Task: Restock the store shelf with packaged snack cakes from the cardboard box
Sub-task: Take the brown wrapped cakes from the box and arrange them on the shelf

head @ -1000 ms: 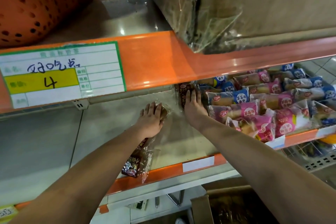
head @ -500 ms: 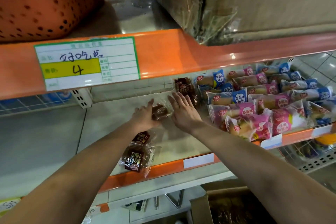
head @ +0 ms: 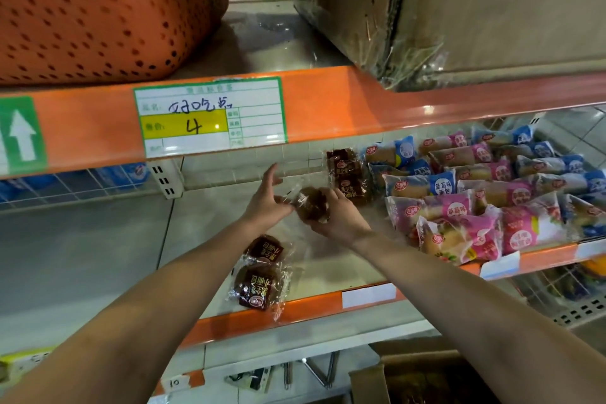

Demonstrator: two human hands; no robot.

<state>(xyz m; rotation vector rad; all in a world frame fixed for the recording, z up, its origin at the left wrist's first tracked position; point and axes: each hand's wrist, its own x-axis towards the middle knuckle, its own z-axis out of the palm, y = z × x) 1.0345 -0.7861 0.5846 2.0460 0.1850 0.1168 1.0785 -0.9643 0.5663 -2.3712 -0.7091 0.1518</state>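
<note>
My right grip (head: 339, 221) holds a brown, clear-wrapped snack cake (head: 311, 205); my left grip (head: 267, 203) apparently pinches its wrapper.

From the middle pack (head: 313, 208), a second pack (head: 260, 275) lies at 7 o'clock near the front of the shelf (head: 203, 239), a third pack (head: 349, 180) at 1 o'clock, the pile (head: 475, 193) at 3 o'clock.

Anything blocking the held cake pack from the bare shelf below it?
Nothing visible. The cake pack in the right hand is above bare shelf; brown packs stand behind-right, another pack lies at the front edge.
</note>
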